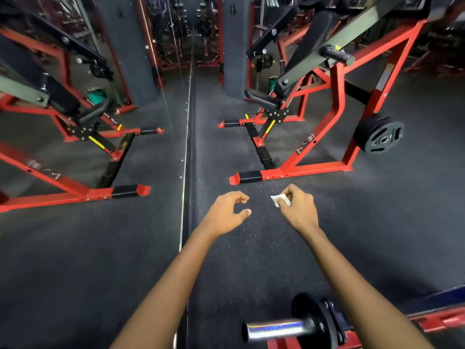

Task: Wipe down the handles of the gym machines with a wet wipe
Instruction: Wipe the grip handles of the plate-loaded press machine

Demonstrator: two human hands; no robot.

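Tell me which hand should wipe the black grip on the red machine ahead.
Right, probably. The right hand already pinches the wet wipe, and the black grip is up on that side. The left hand holds nothing.

dark rubber floor (75, 260), wall mirror (63, 96)

A small crumpled white wet wipe (280, 199) is showing bright at twelve o'clock against the dark grey speckled rubber floor (251, 248). At two o'clock, a red-painted steel machine frame (314, 170) is carrying yellow markings and a black round weight plate (380, 137).
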